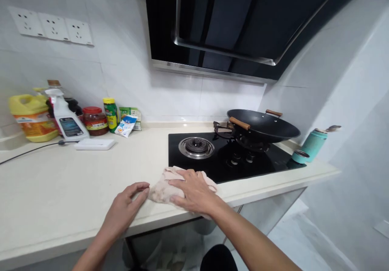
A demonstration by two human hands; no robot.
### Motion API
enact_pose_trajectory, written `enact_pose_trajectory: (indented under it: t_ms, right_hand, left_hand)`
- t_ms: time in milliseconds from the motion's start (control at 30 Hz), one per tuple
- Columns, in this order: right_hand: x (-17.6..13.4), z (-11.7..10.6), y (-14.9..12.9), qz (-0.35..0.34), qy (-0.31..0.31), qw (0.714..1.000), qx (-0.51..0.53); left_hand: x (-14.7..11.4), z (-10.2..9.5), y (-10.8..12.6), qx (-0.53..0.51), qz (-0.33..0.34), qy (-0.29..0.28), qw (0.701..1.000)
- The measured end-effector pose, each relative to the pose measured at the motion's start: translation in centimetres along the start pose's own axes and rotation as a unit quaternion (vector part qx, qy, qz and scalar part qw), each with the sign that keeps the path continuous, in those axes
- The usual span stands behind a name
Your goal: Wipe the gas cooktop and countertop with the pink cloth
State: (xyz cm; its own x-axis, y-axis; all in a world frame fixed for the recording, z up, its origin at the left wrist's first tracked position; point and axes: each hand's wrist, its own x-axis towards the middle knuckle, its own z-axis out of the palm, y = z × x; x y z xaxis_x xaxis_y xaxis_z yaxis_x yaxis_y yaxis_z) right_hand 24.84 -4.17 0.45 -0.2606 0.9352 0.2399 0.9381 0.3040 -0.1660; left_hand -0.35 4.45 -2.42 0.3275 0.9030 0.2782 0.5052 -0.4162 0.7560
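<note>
My right hand [194,190] lies spread on a crumpled pale pink cloth [164,190], pressing it down with open fingers. The cloth covers the counter's front edge and the near-left corner of the black gas hob [209,171]. Beside it, my left hand [129,204] rests on the white counter [69,194]. Its fingers are loosely bent, with a gap between thumb and forefinger. The fingertips come close to the cloth's left edge; whether they touch it I cannot tell.
A black wok [264,125] with wooden handles sits on the far burner. The left burner [197,147] is bare. A spray bottle [68,119], yellow jug [32,119], red-lidded jar [95,121] and white box [95,144] stand left. A teal canister [314,144] stands right. Overhead hangs the range hood [231,20].
</note>
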Motion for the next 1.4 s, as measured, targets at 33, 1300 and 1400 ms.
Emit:
enact_pose_trajectory:
  t_ms: [33,1300,1400]
  right_hand:
    - [-0.3,-0.2,0.9,0.021,-0.002,1.000,-0.002]
    - [5.7,-2.5,17.9,0.412,0.019,0.911,-0.020]
    - [4.3,-2.1,16.3,0.382,-0.003,0.924,-0.013]
  left_hand:
    - [0.0,-0.1,0.0,0.004,-0.004,0.001,1.000]
    - [0.3,-0.4,0.1,0.046,-0.009,0.015,0.999]
    - [0.3,-0.3,0.0,0.036,-0.007,0.014,0.999]
